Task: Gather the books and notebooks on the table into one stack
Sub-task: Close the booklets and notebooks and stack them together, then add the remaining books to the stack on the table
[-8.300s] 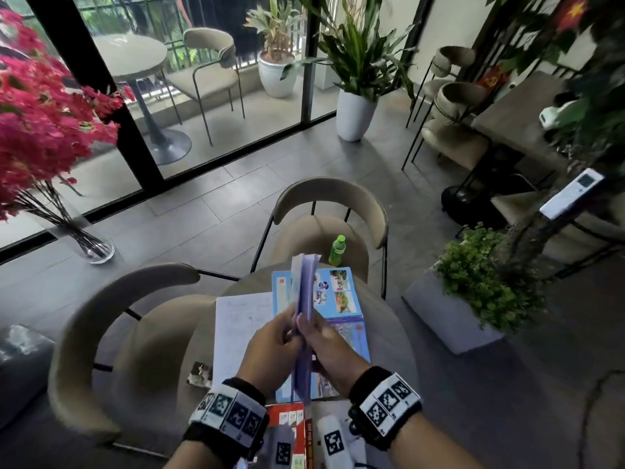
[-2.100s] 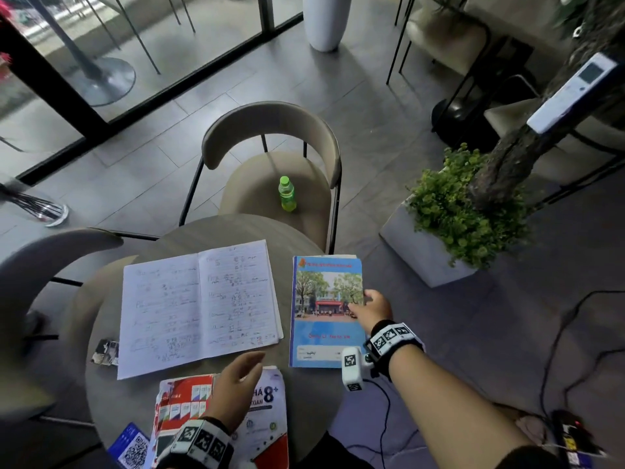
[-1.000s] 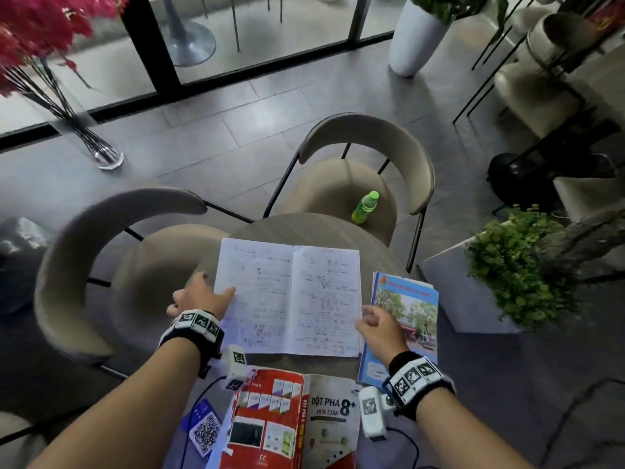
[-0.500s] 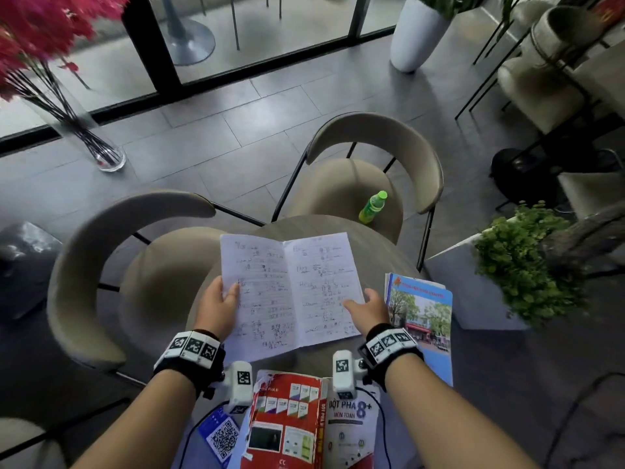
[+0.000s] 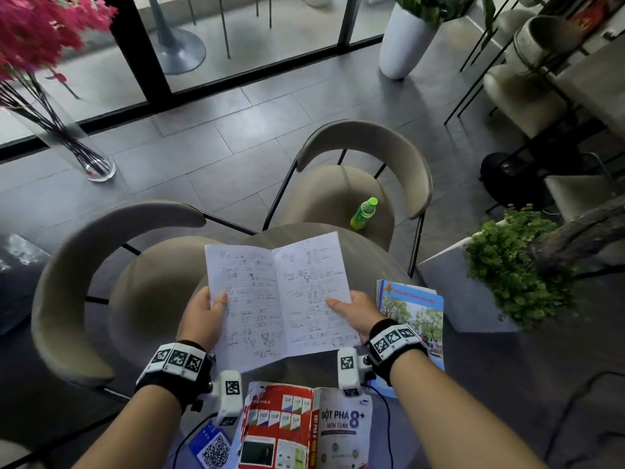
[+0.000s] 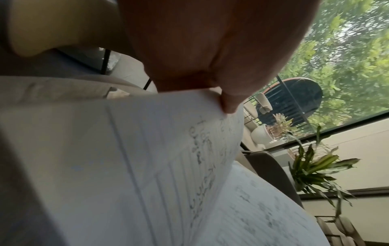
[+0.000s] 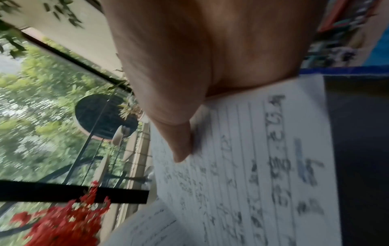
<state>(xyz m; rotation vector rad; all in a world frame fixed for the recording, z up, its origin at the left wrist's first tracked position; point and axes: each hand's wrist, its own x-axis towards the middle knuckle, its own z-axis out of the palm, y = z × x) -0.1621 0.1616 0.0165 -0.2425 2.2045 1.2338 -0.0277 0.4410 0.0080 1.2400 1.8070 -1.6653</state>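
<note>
Head view, open notebook (image 5: 277, 299) — white lined pages, pencilled handwriting — lifted over the tabletop (image 5: 304, 367), left hand (image 5: 203, 316) and right hand (image 5: 355, 314) each pinching an outer page edge, thumbs on top.

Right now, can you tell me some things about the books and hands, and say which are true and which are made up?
1. Both hands hold the open notebook. True: the left hand grips its left edge, the right hand its right edge.
2. The notebook's pages are blank. False: they carry handwriting.
3. The blue book lies right of the notebook. True.
4. The green bottle stands on the table. False: it stands on a chair seat.
5. The red and white book is closed. False: it lies open, covers up.
</note>
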